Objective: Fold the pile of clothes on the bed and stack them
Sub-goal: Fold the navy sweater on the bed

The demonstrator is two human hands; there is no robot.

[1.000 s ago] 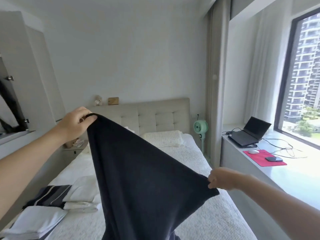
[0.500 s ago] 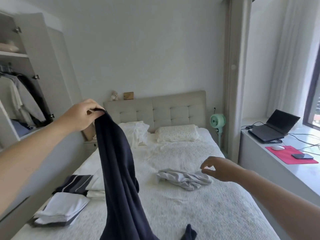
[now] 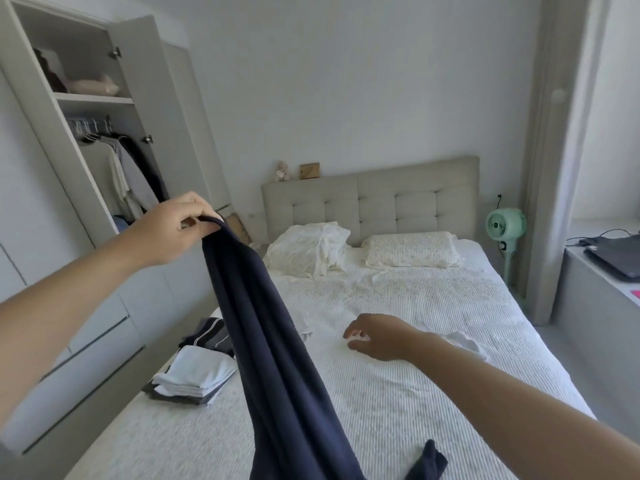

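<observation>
My left hand [image 3: 173, 230] is raised at the left and pinches the top edge of a dark navy garment [image 3: 277, 348]. The garment hangs down in a long drape to the bottom of the frame, where its lower end lies on the bed [image 3: 398, 410]. My right hand [image 3: 375, 336] hovers over the middle of the bed with its fingers loosely spread, holding nothing. A pale unfolded garment [image 3: 460, 341] lies just behind my right forearm, partly hidden by it. A stack of folded clothes [image 3: 197, 374], white on top, sits at the bed's left edge, with a dark striped piece [image 3: 207, 336] behind it.
Two pillows [image 3: 408, 249] lie against the padded headboard [image 3: 381, 195]. An open wardrobe [image 3: 90, 140] with hanging clothes stands at the left. A green fan [image 3: 506, 225] stands to the right of the bed, beside a ledge with a laptop [image 3: 613, 254].
My right hand let go of the navy garment and moved down and left over the bed. The garment now hangs from my left hand alone. The view has turned left.
</observation>
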